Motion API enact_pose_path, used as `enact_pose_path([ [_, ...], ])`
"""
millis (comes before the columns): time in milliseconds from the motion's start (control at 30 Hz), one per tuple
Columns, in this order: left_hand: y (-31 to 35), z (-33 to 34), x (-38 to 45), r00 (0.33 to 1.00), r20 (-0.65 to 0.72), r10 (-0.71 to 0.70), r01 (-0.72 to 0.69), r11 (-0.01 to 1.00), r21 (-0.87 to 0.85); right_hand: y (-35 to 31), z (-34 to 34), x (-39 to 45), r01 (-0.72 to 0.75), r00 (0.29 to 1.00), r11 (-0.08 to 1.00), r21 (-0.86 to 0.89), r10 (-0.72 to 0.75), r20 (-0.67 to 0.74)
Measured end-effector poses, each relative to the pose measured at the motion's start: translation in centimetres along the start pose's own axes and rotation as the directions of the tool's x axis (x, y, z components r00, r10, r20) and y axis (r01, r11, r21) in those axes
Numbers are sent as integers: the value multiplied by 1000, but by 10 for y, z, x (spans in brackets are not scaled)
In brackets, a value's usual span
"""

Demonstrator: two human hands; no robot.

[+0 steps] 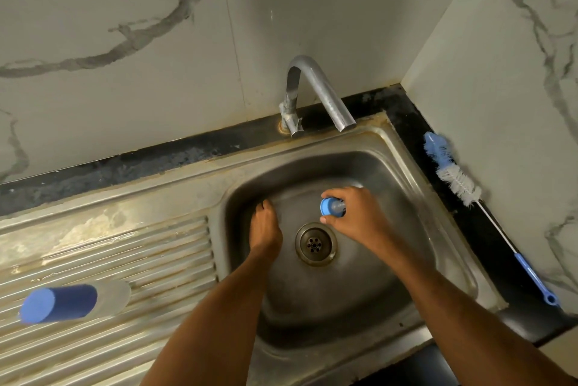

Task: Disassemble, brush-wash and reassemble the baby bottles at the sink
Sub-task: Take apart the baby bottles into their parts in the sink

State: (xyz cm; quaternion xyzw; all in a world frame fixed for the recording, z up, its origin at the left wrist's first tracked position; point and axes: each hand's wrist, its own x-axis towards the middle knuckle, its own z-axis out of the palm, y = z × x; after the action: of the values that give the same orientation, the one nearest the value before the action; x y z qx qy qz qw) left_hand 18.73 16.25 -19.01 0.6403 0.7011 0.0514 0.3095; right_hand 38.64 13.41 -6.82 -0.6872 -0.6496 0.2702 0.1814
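**Fingers on one bottle, the second one waiting**

Fingers (336, 219) of the right hand (359, 217) curl round a small baby bottle (333, 206) with a blue cap, held over the sink basin (391, 185) just far of the drain (316, 244). The left hand (266, 229) hangs in the basin to the left of the drain, fingers straight and pointing down, holding nothing — whether the tips touch the steel I cannot tell.

A second bottle (75, 302), blue cap on, lies on its side on the ribbed drainboard (140, 248) at the near left, well apart from the hands. The bottle brush (459, 182) lies on the dark counter (406, 110) along the right wall, untouched. No water shows at the tap (316, 88).

By the look of it this is the disassembly step on the held bottle — its cap is on. The next move calls for the free left hand to come across and steady the body or twist the cap while the right keeps its grip.
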Motion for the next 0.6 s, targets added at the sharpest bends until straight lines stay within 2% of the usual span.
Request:
enact_pose_path([
  [267,3,-4,-4,1000,-7,7,-7,1000,-5,2,6,0,-10,1000,1000,5,10,6],
  [333,9,-13,-8,998,-55,6,-5,1000,12,1,7,1,-8,1000,1000,11,8,-8],
  [400,15,-24,-14,987,-159,31,-29,999,12,-3,7,1,-11,1000,999,35,12,-29],
  [500,30,-43,-26,942,-319,102,-151,980,-133,-11,2,0,-11,999,997,81,15,-51],
  [567,46,-59,-35,945,-300,132,-226,925,-304,-16,0,0,-16,998,992,124,23,-61],
  [600,56,-68,-39,962,-234,140,-231,874,-427,-17,-1,0,-19,997,988,155,30,-67],
])
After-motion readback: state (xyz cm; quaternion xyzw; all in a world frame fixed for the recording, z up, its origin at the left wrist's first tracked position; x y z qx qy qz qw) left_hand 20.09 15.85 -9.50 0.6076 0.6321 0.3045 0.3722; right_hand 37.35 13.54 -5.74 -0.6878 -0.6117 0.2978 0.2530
